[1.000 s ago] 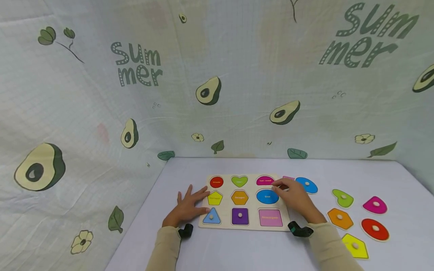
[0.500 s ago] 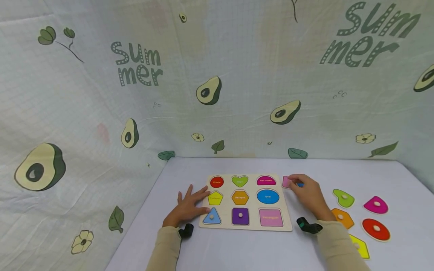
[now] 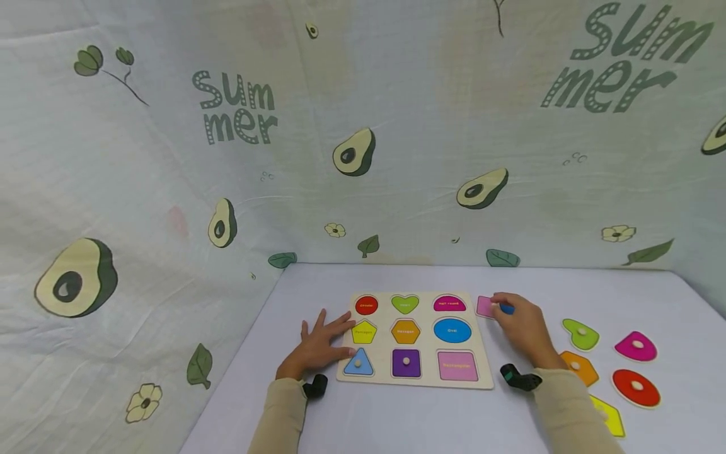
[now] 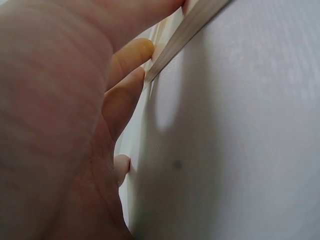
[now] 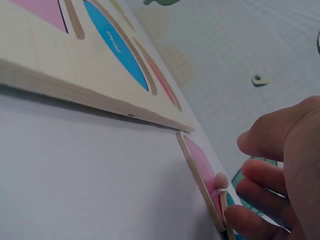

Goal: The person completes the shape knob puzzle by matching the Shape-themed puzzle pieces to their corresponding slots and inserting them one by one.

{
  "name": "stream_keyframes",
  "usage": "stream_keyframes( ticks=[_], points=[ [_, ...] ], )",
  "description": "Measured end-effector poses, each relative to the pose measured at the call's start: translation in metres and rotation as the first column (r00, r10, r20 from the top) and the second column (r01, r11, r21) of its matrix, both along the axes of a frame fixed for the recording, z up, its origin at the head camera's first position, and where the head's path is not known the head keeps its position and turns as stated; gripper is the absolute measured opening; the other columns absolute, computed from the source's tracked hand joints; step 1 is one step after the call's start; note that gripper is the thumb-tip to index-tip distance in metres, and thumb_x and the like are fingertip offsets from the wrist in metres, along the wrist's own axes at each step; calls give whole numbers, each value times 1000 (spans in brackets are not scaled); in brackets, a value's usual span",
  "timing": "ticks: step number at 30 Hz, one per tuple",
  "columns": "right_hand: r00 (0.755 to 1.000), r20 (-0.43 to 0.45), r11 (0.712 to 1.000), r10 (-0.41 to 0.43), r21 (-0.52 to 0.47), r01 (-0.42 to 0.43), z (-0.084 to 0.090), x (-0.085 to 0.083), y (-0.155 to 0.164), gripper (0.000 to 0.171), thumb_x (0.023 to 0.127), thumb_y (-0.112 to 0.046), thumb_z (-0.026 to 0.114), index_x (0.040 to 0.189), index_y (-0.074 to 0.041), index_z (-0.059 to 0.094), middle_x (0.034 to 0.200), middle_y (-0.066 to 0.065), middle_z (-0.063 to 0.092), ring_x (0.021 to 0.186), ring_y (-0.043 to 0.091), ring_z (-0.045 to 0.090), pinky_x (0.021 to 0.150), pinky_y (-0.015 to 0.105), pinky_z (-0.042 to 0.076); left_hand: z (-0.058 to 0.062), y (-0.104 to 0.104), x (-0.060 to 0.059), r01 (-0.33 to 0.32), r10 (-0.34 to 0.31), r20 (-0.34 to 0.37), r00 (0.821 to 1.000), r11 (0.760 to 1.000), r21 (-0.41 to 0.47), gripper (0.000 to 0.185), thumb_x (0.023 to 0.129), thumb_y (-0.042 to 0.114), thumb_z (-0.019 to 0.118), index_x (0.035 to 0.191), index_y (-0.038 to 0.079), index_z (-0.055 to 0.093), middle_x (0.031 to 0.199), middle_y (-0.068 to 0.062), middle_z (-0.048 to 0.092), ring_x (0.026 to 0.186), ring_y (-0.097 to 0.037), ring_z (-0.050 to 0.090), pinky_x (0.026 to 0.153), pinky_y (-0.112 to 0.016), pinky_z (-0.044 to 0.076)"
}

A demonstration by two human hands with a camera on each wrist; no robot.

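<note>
A wooden shape puzzle board lies on the white table, its light-blue triangle and purple square pieces with knobs sitting in their slots. My left hand rests with spread fingers on the board's left edge; in the left wrist view its fingertips reach the wooden edge. Beyond the board's right side, my right hand hovers by a pink rectangle piece and mostly covers a blue oval piece. In the right wrist view, its thumb and fingers are apart, beside the rectangle's knob.
To the right lie a green heart, a magenta half round, a red circle, an orange hexagon and a yellow pentagon, the last two partly behind the right arm. A printed cloth hangs behind the table.
My right hand has moved right, from the board's upper right part to the pink rectangle and blue oval pieces. The left hand stays on the board. The head view has shifted slightly.
</note>
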State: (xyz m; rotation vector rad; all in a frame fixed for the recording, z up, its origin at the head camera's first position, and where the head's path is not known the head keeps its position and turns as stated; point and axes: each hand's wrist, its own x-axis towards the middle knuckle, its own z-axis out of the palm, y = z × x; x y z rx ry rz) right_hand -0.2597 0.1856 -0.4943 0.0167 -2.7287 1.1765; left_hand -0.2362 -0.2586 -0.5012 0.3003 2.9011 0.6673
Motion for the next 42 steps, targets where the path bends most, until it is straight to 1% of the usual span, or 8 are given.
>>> stream_keyframes(
  ticks=[2,8,12,20,25,32,39,42],
  points=[
    [1000,-11,1000,1,24,-1,-2,-1,0,36,100,-18,59,130,1,61,140,27,53,131,50,43,103,65,38,0,0,0,7,-7,1,1000,1000,4,77,80,60,74,148,31,52,160,9,35,151,-43,1,109,-73,-14],
    [999,-33,994,9,106,-5,-7,-4,1,37,99,-19,61,130,1,64,135,25,58,129,49,47,103,65,40,-1,-1,1,0,0,15,1000,1000,-21,76,81,61,73,148,34,51,161,12,33,152,-40,-1,109,-71,-15],
    [999,-47,987,7,158,0,-9,-6,0,36,97,-19,65,128,1,66,132,24,61,126,50,49,101,65,41,-1,-2,2,13,-13,9,1000,1000,-10,76,81,61,72,149,33,51,161,11,33,152,-41,-1,109,-72,-15],
    [992,-125,970,11,242,20,-7,-7,-2,34,95,-17,68,121,5,68,116,25,67,108,45,57,94,62,48,2,0,3,-2,2,4,1000,1000,0,76,81,60,73,148,33,51,161,11,33,152,-41,-2,109,-72,-15],
    [991,-137,967,4,252,31,-7,-8,0,32,94,-15,68,119,6,69,114,25,68,106,44,57,94,63,47,4,2,3,-7,6,4,1000,1000,5,75,81,58,74,148,32,52,161,10,34,152,-41,-2,109,-72,-15],
    [990,-138,967,1,253,34,-9,-9,4,28,93,-15,69,114,3,72,110,25,69,101,43,57,91,63,48,0,1,1,-5,5,-2,1000,1000,4,75,81,59,74,147,33,52,160,11,34,152,-41,-2,109,-72,-15],
    [986,-164,963,-14,265,58,-9,-10,2,32,94,-20,70,116,3,72,109,24,70,98,42,58,89,61,49,-1,0,0,-5,5,-3,1000,1000,-4,75,81,60,73,148,34,52,160,11,34,152,-40,-2,109,-72,-15],
    [985,-169,959,-26,275,72,-10,-12,1,32,93,-20,71,114,4,73,109,24,70,99,43,59,87,61,50,-1,0,0,-8,8,-3,1000,1000,-1,76,81,61,73,148,34,52,160,11,34,152,-41,-1,109,-72,-15]
  ],
)
